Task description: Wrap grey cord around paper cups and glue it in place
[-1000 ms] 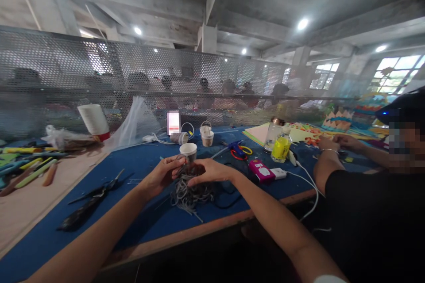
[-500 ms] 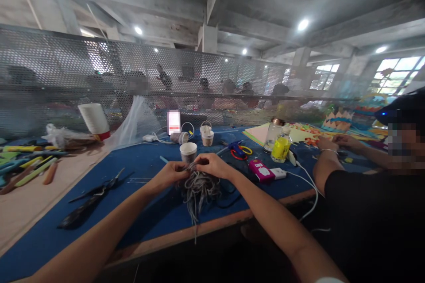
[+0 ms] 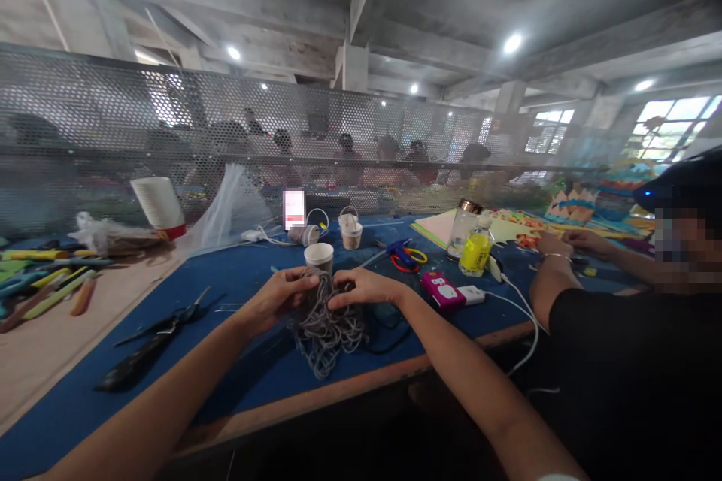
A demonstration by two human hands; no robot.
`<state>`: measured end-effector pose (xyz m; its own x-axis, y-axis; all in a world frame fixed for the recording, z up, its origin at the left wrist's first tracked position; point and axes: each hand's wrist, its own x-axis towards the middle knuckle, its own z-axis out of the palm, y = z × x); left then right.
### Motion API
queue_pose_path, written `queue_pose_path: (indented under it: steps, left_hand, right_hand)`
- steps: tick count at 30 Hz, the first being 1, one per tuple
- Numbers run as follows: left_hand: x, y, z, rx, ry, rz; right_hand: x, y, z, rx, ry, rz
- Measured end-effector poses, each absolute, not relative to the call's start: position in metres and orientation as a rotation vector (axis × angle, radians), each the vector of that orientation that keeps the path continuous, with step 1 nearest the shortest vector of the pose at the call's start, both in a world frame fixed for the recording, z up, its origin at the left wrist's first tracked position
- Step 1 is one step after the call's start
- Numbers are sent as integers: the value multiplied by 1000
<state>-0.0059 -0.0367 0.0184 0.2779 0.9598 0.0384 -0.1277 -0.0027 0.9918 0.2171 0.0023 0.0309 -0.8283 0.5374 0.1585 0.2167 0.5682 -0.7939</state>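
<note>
Grey cord bundle (image 3: 326, 327) is pinched at its top between left hand (image 3: 276, 299) and right hand (image 3: 364, 289), fingers closed on the strands; the rest hangs in loose loops onto the blue mat (image 3: 237, 278), just in front of a paper cup (image 3: 319, 256). Judged light, limp and tangle-prone; best gripped at the gathered top, not by stray loops. No writing can be read; the pink box (image 3: 444, 291) label is too small.

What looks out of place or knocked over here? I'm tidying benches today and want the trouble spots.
One paper cup lies tipped on its side at the back of the blue table, while the cups near it stand upright. The grey cord bundle in the left hand and right hand is a loose tangle.
</note>
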Motion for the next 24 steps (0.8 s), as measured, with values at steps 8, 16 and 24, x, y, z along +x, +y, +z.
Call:
queue_pose_path:
  steps: [8, 16, 24]
  left_hand:
    - [-9, -36, 20, 1323, 888, 1127]
    - [4, -42, 14, 1572, 971, 896]
    - [-2, -34, 12, 1443, 1054, 1119]
  right_hand:
    - [209, 9, 15, -629, -2395, 1159]
    - [211, 15, 18, -573, -2047, 1309]
    - [214, 15, 23, -568, -1708, 1717]
